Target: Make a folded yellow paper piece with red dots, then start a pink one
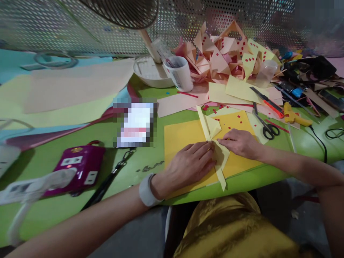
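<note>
A pale yellow folded paper piece [222,154], with pointed flaps and a long narrow strip standing out at both ends, lies on a deeper yellow sheet [174,138]. My left hand [192,161], a grey band at its wrist, rests flat on the left of the folded paper with its fingers stretched out. From the right, my right hand [239,142] is closed, fingers curled and the fingertips pinched at the middle crease. Its thumb is mostly hidden. Small red paper bits [239,116] are scattered over the far part of the yellow sheet.
Black-handled scissors [270,130], an orange cutter knife [272,107] and a yellow glue gun [295,116] lie to the right. Behind are a paper scrap heap [212,57], a white cup [180,73] and a fan base [153,73]. A phone [137,123] and purple power box [80,165] are left.
</note>
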The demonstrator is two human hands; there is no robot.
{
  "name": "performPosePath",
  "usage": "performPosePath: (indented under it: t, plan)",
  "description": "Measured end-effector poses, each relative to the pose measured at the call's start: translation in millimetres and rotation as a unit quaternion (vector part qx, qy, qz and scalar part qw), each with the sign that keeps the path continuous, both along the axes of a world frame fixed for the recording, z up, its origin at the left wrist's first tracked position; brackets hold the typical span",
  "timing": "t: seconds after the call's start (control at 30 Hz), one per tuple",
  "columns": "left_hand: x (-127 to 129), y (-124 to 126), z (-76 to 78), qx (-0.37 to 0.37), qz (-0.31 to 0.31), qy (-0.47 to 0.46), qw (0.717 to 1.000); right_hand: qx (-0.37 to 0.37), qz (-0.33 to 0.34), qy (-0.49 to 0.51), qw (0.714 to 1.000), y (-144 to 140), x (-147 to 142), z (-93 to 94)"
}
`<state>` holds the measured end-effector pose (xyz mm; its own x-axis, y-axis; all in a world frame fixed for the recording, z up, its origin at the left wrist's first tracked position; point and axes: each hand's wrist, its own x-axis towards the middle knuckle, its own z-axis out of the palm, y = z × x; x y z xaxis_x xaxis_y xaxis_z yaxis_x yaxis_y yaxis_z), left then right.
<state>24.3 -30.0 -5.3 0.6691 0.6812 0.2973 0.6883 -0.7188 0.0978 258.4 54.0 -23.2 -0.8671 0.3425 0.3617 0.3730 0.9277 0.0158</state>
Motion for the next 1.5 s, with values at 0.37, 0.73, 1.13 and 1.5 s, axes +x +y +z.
performPosePath:
  t: [0.37,0.73,1.13,1.5]
  plan:
    - [-6.2,1.4,0.1,-0.009,-0.009,-0.015,1.000,0.074,0.073,-0.036,0.994,0.6,2.6,2.8]
    - [-10.2,3.0,-5.0,0.009,0.013,0.013,1.000,0.138,0.084,0.020,0.987,1.8,1.9,5.1]
    - [-10.9,6.3,-6.2,-0.012,0.024,-0.010,1.000,0.124,0.108,-0.032,0.986,6.7,2.1,8.0]
    - [0.7,14.3,-10.2,-0.026,0.067,0.045,0.996,0.121,0.109,-0.029,0.986,8.5,1.7,11.1]
